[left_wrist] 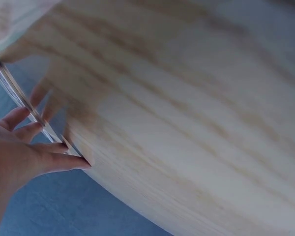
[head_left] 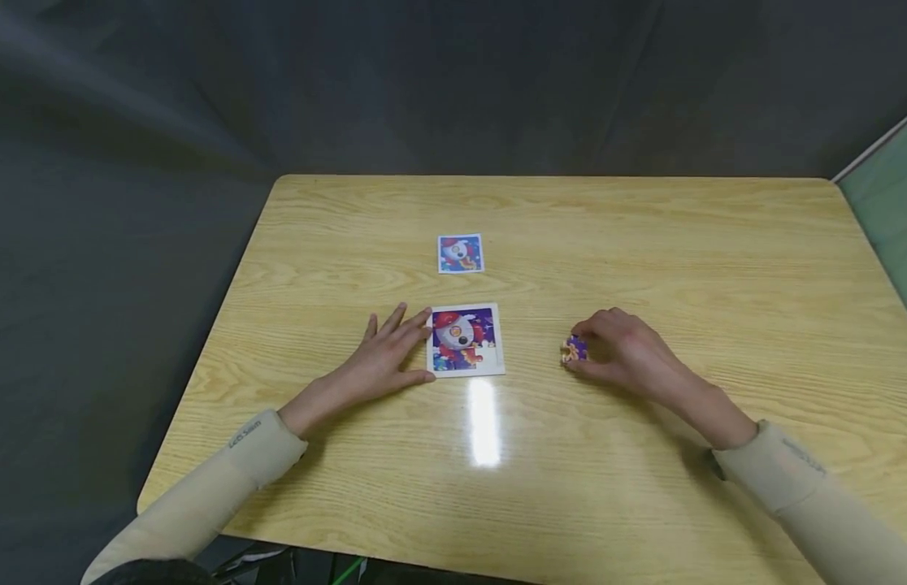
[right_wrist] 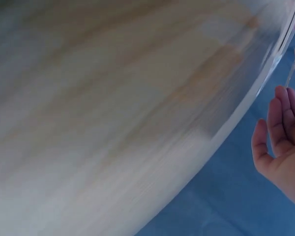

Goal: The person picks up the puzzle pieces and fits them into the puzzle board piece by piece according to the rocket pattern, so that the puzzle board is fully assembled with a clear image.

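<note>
A square jigsaw puzzle (head_left: 453, 340) in a white frame lies on the table, its lower right corner unfilled and showing white. My left hand (head_left: 384, 357) lies beside its left edge with fingers spread, fingertips and thumb touching the frame. To the right of the puzzle, my right hand (head_left: 629, 353) pinches a purple and orange puzzle piece (head_left: 575, 348) between thumb and fingers. The right wrist view shows this puzzle piece (right_wrist: 291, 73) edge-on, as a thin pale strip. In the left wrist view the left hand (left_wrist: 24, 152) has its fingertips along the frame's edge.
A small picture card (head_left: 461, 253) with a similar image lies behind the puzzle. The wooden table (head_left: 680, 244) has a bright light reflection in front of the puzzle. Dark cloth (head_left: 453, 89) hangs beyond the back edge, and a green panel (head_left: 888, 211) stands at the right.
</note>
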Available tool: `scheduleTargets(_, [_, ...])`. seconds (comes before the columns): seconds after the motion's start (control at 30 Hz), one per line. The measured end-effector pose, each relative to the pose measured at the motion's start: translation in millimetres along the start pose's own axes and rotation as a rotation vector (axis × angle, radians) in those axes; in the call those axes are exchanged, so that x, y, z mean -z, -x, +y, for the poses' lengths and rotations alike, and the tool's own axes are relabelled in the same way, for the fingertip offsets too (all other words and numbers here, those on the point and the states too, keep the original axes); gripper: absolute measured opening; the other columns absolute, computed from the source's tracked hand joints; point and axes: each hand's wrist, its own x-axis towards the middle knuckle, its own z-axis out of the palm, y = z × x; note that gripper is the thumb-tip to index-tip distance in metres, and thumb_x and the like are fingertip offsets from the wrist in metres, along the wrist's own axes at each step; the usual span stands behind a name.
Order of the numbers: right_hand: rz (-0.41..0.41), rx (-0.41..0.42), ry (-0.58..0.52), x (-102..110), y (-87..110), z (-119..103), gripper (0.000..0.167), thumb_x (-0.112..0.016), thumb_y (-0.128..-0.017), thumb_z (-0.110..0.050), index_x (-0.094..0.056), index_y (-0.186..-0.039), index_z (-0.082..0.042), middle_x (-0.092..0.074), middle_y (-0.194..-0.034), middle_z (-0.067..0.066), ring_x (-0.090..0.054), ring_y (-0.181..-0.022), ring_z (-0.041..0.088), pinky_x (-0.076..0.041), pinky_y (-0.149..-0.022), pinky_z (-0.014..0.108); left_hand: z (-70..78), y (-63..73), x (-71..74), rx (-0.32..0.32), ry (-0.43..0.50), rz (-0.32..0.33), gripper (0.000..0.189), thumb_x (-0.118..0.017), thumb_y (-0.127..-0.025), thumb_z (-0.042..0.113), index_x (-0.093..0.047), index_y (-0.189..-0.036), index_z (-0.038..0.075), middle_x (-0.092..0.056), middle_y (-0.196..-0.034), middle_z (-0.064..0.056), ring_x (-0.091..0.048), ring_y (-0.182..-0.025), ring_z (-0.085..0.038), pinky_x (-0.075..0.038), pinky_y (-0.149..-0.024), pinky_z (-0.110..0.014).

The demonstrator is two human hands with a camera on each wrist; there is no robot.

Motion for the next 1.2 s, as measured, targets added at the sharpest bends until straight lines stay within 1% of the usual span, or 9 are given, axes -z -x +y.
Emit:
scheduleTargets(0.17, [-0.018,0.010,-0.016,-14.4,-15.3,-11.6,0.041,-0.085,-0.067,-0.022,-0.067,-0.098,-0.003,-0.065,-0.087,0.002,-0.055,-0.079,0.014,-0.049,-0.066,0.033,-0.3,0.2,-0.1,-0.003,0.008,0.000,0.069,-0.060,-0.089,0.053,-0.044,-0.143,0.012,-0.015,-0.161,-0.002,-0.004,-0.146,-0.036,0.000,-0.110,-0.067])
scheduleTargets(0.37, [-0.050,0.043,-0.012,-28.6,-33.0,-25.0,0.043,-0.086,-0.068,-0.028,-0.068,-0.098,-0.003,-0.065,-0.088,0.003,-0.055,-0.080,0.015,-0.049,-0.067,0.032,-0.4,-0.4,0.0,0.001,0.003,-0.003,0.070,-0.060,-0.089,0.054,-0.044,-0.143,0.012,-0.015,-0.161,-0.002,-0.004,-0.146,-0.036,0.000,-0.110,-0.067])
scheduleTargets(0.47, [-0.082,0.048,-0.013,-33.4,-42.3,-30.7,0.042,-0.085,-0.070,-0.029,-0.068,-0.099,-0.003,-0.066,-0.089,0.004,-0.055,-0.082,0.016,-0.049,-0.070,0.032,-0.2,-0.6,0.0,0.005,0.006,-0.004,0.070,-0.061,-0.089,0.054,-0.044,-0.143,0.012,-0.015,-0.161,-0.002,-0.004,-0.146,-0.036,0.001,-0.110,-0.067])
scheduleTargets(0.63, [-0.158,0.022,-0.017,-39.7,-54.8,-38.8,0.043,-0.083,-0.074,-0.030,-0.068,-0.103,-0.002,-0.067,-0.093,0.005,-0.056,-0.086,0.017,-0.050,-0.074,0.033,-0.3,-0.8,-0.9,0.003,-0.002,-0.001,0.071,-0.061,-0.088,0.054,-0.044,-0.143,0.012,-0.016,-0.161,-0.002,-0.004,-0.146,-0.036,0.000,-0.110,-0.067])
scheduleTargets(0.8, [-0.193,0.001,-0.002,-45.8,-62.5,-42.3,0.043,-0.082,-0.076,-0.032,-0.068,-0.104,-0.002,-0.067,-0.095,0.006,-0.057,-0.087,0.018,-0.050,-0.075,0.034,-0.5,-0.3,-1.6,-0.002,-0.004,0.004,0.071,-0.061,-0.088,0.055,-0.045,-0.143,0.012,-0.016,-0.161,-0.002,-0.004,-0.146,-0.036,0.000,-0.110,-0.067])
scheduleTargets(1.07, [-0.251,-0.035,0.002,-52.2,-69.4,-51.4,0.042,-0.080,-0.078,-0.032,-0.068,-0.105,-0.003,-0.065,-0.095,0.005,-0.056,-0.089,0.019,-0.050,-0.078,0.035,-0.4,0.9,-1.0,-0.017,-0.015,0.020,0.071,-0.061,-0.088,0.054,-0.045,-0.142,0.011,-0.016,-0.160,-0.004,-0.006,-0.146,-0.038,-0.002,-0.109,-0.069])
scheduleTargets(1.2, [-0.277,-0.039,0.006,-55.7,-71.6,-53.7,0.040,-0.079,-0.080,-0.032,-0.068,-0.106,-0.004,-0.065,-0.096,0.005,-0.055,-0.089,0.018,-0.049,-0.077,0.034,0.4,0.4,-0.4,-0.014,-0.025,0.019,0.071,-0.061,-0.088,0.054,-0.045,-0.142,0.010,-0.017,-0.160,-0.004,-0.006,-0.146,-0.038,-0.003,-0.108,-0.069])
